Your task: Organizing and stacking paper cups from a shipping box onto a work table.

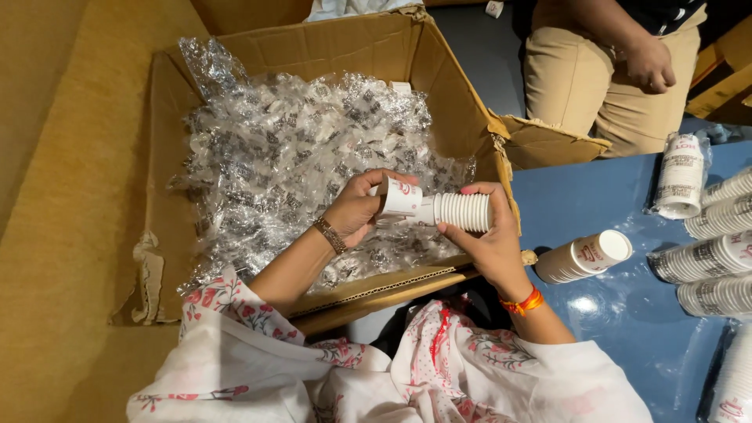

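Your left hand [356,210] has its fingers clenched round one small white paper cup [400,196] at the end of the stack, while your right hand [487,235] grips the ribbed stack of cups [462,211], held sideways over the open cardboard box [450,94] w/ its crumpled clear plastic wrappers [298,149]. Can't quite tell if that end cup is free of the stack or touching it. To your right, more sleeves of cups [583,257] lie on the blue tabletop [627,313], and another person [611,63] is just beyond it.
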